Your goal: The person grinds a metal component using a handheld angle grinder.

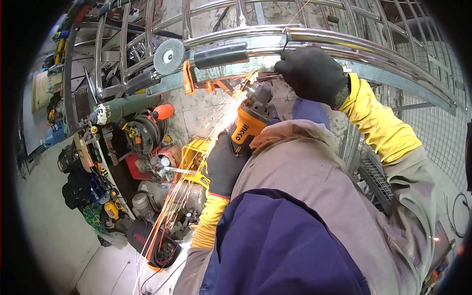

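Observation:
My left hand [225, 167], in a dark glove with a yellow cuff, is wrapped round the body of an orange angle grinder [244, 129]. Bright sparks [216, 130] stream from the grinder's head down to the lower left. My gloved right hand [314, 73] is curled at the edge of a flat steel bar [265, 63]; its fingertips and whatever they pinch are hidden. Left of that hand, a black cylinder [221, 55] lies along the bar. A round grey disc [168, 56] and an orange clamp [188, 78] are farther left.
Shiny metal railings [334, 37] span the top of the view. A green gas cylinder [125, 108], a cable reel [142, 135] and a compressor [157, 241] stand at the left. Wire mesh [427, 142] lies at the right. Tools crowd the shelf [113, 172].

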The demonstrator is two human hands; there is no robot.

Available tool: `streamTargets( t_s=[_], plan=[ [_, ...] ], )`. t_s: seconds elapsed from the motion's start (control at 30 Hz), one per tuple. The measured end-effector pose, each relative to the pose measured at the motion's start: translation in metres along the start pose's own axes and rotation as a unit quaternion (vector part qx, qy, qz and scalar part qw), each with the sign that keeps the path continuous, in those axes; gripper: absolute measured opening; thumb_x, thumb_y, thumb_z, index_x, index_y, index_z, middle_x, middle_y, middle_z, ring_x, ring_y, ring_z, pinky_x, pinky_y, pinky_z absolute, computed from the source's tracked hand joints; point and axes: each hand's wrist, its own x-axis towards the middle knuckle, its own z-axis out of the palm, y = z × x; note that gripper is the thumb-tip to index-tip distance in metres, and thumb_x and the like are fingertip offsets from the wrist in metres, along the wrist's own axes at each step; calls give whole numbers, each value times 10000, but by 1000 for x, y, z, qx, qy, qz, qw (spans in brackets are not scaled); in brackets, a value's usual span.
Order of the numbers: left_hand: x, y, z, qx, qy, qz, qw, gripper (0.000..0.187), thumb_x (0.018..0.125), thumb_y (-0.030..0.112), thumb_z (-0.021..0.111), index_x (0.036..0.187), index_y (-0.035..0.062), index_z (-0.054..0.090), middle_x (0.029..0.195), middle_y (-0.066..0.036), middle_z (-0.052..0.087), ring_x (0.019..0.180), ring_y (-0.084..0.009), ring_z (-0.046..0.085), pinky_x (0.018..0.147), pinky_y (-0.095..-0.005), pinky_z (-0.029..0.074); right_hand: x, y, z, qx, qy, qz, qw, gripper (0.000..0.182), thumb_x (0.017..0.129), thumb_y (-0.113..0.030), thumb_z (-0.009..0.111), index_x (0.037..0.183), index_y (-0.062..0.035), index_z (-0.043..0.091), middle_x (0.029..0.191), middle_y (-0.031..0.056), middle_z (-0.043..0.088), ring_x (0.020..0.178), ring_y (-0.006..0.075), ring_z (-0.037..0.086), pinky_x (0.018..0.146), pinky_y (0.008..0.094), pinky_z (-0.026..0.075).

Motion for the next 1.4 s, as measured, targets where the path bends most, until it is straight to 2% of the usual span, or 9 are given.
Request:
streamTargets(
  t_s=[0.17, 0.23, 0.37, 0.43, 0.67, 0.87, 1.0, 1.13, 1.4],
  plan=[
    [1, -1, -1, 5, -8, -5, 1000, 466, 880, 367, 842, 1137, 45, 625, 960, -237, 774, 908, -475, 764, 776, -554, 604, 0, 0, 0, -11, 7, -7, 1000, 128, 899, -122, 686, 997, -104, 766, 968, 126, 687, 886, 333, 742, 770, 474, 595],
    [2, -4, 0, 13, -35, -29, 999, 551, 928, 525, 827, 1118, 58, 602, 1019, -232, 777, 994, -473, 757, 807, -541, 589, 0, 0, -1, -8, 8, -8, 1000, 130, 897, -121, 688, 999, -104, 767, 970, 126, 688, 887, 334, 742, 772, 474, 595],
    [0, -5, 1, 17, -25, -22, 999, 547, 926, 524, 828, 1113, 59, 608, 1011, -230, 779, 989, -475, 756, 809, -544, 590, -1, -1, 1, -13, 14, -10, 1000, 130, 896, -121, 690, 1000, -105, 767, 974, 126, 690, 891, 336, 742, 775, 478, 595],
    [-2, -5, 3, 0, 3, 11, 1000, 455, 898, 389, 825, 1117, 53, 611, 985, -235, 767, 916, -475, 752, 768, -568, 586, 0, -1, 0, -14, 9, -6, 1000, 129, 898, -121, 689, 1001, -106, 766, 972, 126, 690, 890, 337, 742, 774, 478, 595],
    [-2, -8, 3, 18, 5, 18, 1000, 489, 893, 428, 839, 1109, 55, 609, 982, -239, 765, 907, -479, 746, 759, -574, 576, -1, -3, 9, -7, -1, 43, 999, 137, 906, -117, 683, 1016, -102, 765, 968, 125, 690, 880, 334, 740, 771, 470, 596],
    [-1, -7, 3, 10, 6, 19, 1000, 470, 901, 429, 831, 1087, 57, 613, 962, -233, 762, 906, -476, 745, 755, -574, 574, 0, 0, 3, -7, 9, 0, 1000, 132, 913, -114, 682, 1017, -99, 762, 971, 127, 696, 875, 340, 735, 773, 475, 593],
    [-1, -4, 2, 18, -19, -27, 999, 515, 906, 471, 855, 1137, 68, 631, 1022, -214, 784, 1011, -454, 758, 828, -527, 585, -1, -1, 8, 18, 12, 45, 999, 130, 915, -114, 684, 1019, -102, 761, 970, 125, 696, 877, 343, 734, 775, 480, 591],
    [-3, -6, 5, 13, 8, 3, 1000, 431, 898, 387, 821, 1096, 65, 613, 974, -225, 762, 920, -479, 744, 759, -569, 574, -1, 3, 1, 18, 23, -11, 1000, 115, 912, -113, 686, 1006, -104, 753, 957, 126, 688, 878, 347, 733, 779, 483, 589],
    [-3, -5, 1, 25, -11, -22, 999, 511, 899, 461, 866, 1117, 64, 630, 1003, -210, 782, 982, -457, 760, 801, -527, 582, 0, 2, 0, 6, 20, -18, 1000, 108, 893, -110, 692, 984, -91, 747, 967, 139, 677, 878, 349, 733, 773, 481, 591]
  ],
)
